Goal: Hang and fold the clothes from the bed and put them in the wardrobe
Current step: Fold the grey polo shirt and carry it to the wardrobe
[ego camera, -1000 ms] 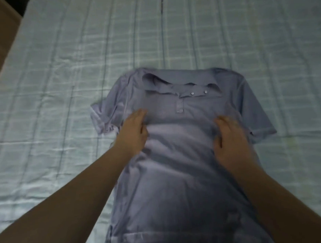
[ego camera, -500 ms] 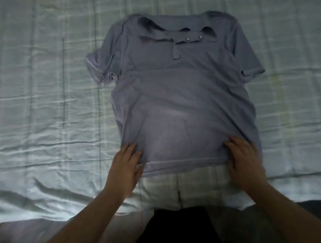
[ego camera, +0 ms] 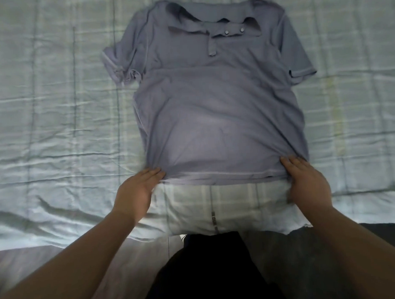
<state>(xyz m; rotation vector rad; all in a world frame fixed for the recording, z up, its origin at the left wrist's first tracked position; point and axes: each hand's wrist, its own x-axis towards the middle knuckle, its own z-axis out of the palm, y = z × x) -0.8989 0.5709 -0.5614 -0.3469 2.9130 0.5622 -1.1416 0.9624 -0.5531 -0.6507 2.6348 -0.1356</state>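
head view, task's thing: a grey-blue polo shirt (ego camera: 219, 99) lies face up and spread on the bed (ego camera: 45, 110), collar (ego camera: 210, 30) far from the person, hem (ego camera: 215, 176) near the bed's edge.
head view, hands: well apart, one at each lower corner of the shirt. the left hand (ego camera: 135, 191) and the right hand (ego camera: 307, 185) lay straight fingers flat on the hem; no finger is seen curled round the cloth.
head view, step in hand: judged as flattening the shirt before folding; no fold is made yet.
head view, next move: probably bringing the sides or sleeves inward. the bunched sleeve (ego camera: 122, 67) on the left-hand side looks to need smoothing first, while the other sleeve (ego camera: 301, 65) lies flatter.
head view, hidden or unclear: the thumbs are hard to make out, so a pinch under the hem cannot be ruled out. both hands are a little blurred. the wardrobe and any other clothes are out of frame. the dark shape (ego camera: 207, 272) at the bottom edge is too dim to name.
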